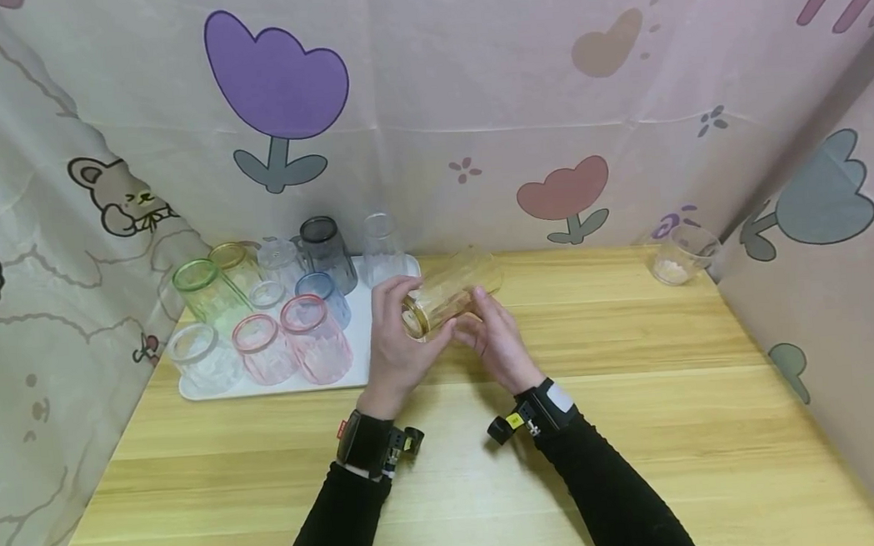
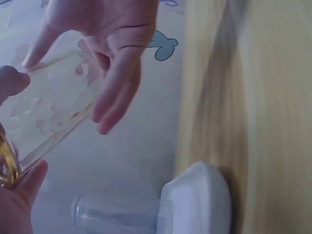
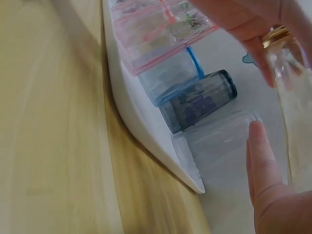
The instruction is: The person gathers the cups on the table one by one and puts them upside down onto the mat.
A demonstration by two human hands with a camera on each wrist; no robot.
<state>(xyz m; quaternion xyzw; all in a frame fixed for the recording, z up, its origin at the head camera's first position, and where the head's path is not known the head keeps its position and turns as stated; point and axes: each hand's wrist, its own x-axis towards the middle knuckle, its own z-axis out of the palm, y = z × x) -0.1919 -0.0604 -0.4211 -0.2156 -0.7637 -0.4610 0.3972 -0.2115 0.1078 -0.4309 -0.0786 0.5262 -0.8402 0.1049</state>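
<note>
I am at a yellow wooden table (image 1: 638,361) with cloth walls (image 1: 471,95) around it, and the cloth has flowers and a bear on it. A white tray (image 1: 359,344) sits at the back left, full of colored cups standing upside down. One clear cup (image 1: 682,253) stands alone near the back right corner.

Both my arms reach forward in black sleeves. My left hand (image 1: 396,342) curls around the rim end of a yellow cup (image 1: 453,293). My right hand (image 1: 495,336) holds its side with bent fingers. The cup lies tipped over in the air, just right of the tray.

My right wrist view shows a dark gray cup (image 3: 200,100) and pink cups (image 3: 161,34) up close.
</note>
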